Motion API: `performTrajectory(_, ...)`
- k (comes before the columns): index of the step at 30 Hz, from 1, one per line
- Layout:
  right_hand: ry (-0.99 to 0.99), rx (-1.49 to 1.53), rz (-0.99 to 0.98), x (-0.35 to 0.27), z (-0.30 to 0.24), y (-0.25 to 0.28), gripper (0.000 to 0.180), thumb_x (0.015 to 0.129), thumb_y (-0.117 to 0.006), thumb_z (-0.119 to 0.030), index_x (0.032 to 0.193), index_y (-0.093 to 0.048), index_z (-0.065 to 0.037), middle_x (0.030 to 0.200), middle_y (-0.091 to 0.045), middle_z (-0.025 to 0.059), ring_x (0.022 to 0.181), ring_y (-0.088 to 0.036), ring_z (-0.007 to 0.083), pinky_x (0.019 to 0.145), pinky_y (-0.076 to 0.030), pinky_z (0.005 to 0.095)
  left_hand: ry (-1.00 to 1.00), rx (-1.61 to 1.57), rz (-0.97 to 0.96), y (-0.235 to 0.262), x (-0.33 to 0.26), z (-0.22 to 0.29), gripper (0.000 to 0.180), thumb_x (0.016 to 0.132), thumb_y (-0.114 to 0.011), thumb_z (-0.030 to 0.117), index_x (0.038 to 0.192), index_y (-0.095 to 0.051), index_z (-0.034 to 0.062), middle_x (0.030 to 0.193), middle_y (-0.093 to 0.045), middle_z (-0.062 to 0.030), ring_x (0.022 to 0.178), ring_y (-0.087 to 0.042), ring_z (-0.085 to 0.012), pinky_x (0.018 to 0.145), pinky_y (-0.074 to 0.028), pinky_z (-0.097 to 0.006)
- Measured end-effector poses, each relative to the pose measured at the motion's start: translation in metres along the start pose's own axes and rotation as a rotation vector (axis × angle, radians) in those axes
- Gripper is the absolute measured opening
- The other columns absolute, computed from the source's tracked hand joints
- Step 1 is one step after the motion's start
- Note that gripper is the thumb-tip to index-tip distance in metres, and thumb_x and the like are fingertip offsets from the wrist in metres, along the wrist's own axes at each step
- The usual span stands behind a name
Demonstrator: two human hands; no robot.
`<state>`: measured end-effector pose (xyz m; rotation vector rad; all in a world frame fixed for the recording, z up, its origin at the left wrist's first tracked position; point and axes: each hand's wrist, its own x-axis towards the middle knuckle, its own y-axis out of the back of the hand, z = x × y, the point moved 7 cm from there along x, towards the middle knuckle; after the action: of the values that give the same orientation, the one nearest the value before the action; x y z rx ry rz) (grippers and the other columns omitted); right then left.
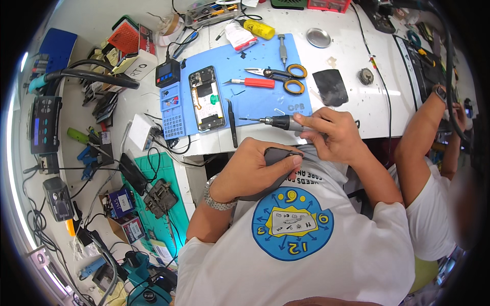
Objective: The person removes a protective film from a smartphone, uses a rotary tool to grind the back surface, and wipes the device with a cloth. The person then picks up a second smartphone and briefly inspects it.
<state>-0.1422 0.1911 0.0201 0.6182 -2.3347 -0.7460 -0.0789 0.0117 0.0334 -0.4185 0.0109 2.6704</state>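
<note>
My left hand is closed around a dark flat phone part, held near my chest at the table's front edge. My right hand grips a grey electric screwdriver, its tip pointing left over the blue work mat. On the mat lies an opened phone with its insides showing. Black tweezers lie just right of the phone. A red-handled knife and orange-handled scissors rest farther back on the mat.
A second person's arm works at the right. A black cover and a round metal lid lie on the white table. A yellow bottle, a small black meter, tools and cables crowd the left.
</note>
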Motion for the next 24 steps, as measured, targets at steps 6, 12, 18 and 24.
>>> performTrajectory(6, -0.100, 0.061, 0.149, 0.004, -0.002, 0.025, 0.046, 0.086, -0.086, -0.001, 0.131, -0.076, 0.000, 0.089, -0.072, 0.0133, 0.072, -0.065, 0.0204, 0.065, -0.049, 0.0305, -0.014, -0.234, 0.393, 0.050, -0.005, 0.002, 0.029, 0.106, -0.072, 0.011, 0.127, -0.071, -0.0087, 0.106, -0.080, -0.0137, 0.096, -0.079, -0.0206, 0.087, -0.063, -0.032)
performTrajectory(12, -0.054, 0.266, 0.153, 0.009, -0.021, 0.010, 0.048, 0.085, -0.087, -0.003, 0.131, -0.076, -0.001, 0.091, -0.074, 0.0157, 0.074, -0.070, 0.0280, 0.066, -0.054, 0.0338, -0.308, -0.487, 0.224, 0.057, 0.004, -0.001, 0.061, 0.112, -0.056, 0.026, 0.162, -0.041, -0.0059, 0.130, -0.073, -0.0200, 0.121, -0.074, -0.0279, 0.105, -0.059, -0.042)
performTrajectory(18, -0.063, 0.337, 0.094, 0.001, -0.028, -0.014, 0.051, 0.083, -0.089, -0.002, 0.132, -0.076, -0.006, 0.096, -0.076, 0.0172, 0.078, -0.073, 0.0305, 0.068, -0.057, 0.0358, -0.393, -0.420, 0.315, 0.047, 0.009, -0.004, 0.063, 0.117, -0.051, 0.036, 0.162, -0.040, -0.0063, 0.139, -0.067, -0.0199, 0.126, -0.070, -0.0272, 0.109, -0.058, -0.042)
performTrajectory(24, -0.034, 0.307, 0.081, 0.001, -0.031, -0.019, 0.054, 0.081, -0.088, 0.001, 0.132, -0.075, 0.000, 0.089, -0.072, 0.0154, 0.073, -0.069, 0.0256, 0.064, -0.052, 0.0329, -0.387, -0.385, 0.365, 0.046, 0.006, -0.007, 0.066, 0.117, -0.049, 0.043, 0.158, -0.047, -0.0091, 0.135, -0.070, -0.0206, 0.121, -0.073, -0.0260, 0.103, -0.061, -0.040)
